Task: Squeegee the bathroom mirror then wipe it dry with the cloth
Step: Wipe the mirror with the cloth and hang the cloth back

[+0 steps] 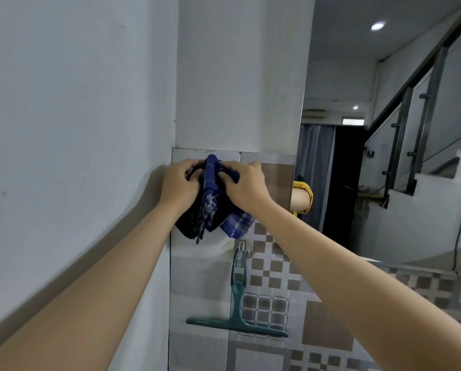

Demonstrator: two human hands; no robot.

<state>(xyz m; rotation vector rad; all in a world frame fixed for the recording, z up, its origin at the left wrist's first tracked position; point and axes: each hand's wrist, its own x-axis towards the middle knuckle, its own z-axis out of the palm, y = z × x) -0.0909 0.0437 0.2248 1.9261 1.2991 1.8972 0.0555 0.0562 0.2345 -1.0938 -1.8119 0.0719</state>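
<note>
Both hands, left hand (180, 183) & right hand (244, 184), grip blue checked cloth (213, 202); no legible writing.

Plain white painted wall (77, 103) ran along the left and met a white pillar (240, 76) at a corner. Below the paint, grey and brown checked tiles (266, 271) covered the lower wall. To the right stood a staircase (435, 188) with a metal handrail (421, 76). A round ceiling light (378, 25) was lit.

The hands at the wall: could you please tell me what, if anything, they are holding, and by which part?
Both the left hand and right hand grip the blue checked cloth at its bunched top; the rest hangs below.
</note>
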